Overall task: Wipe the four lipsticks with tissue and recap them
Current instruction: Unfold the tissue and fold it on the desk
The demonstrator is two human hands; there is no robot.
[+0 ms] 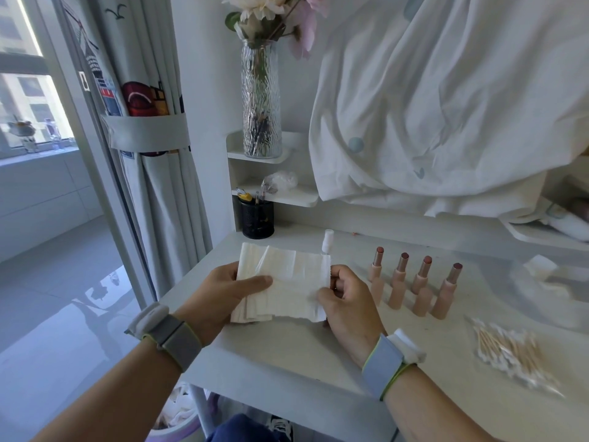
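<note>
four lipsticks [414, 283] stand uncapped in a row on the worktop [287, 352], right of my hands | tissue [283, 282] pinched by my left hand [220, 291] and right hand [347, 301] | wiping not begun, all four left | cotton swabs [510, 352] far right

head cam | worn high, faces forward-down | close over desk [287, 355] | only view

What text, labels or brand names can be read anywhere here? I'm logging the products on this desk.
None can be read.
The four lipsticks: no print visible on the tubes.
Tissue held by the left hand and right hand: blank.
Curtain: pictures only, no legible words.
Wristbands: no visible marking.
</note>
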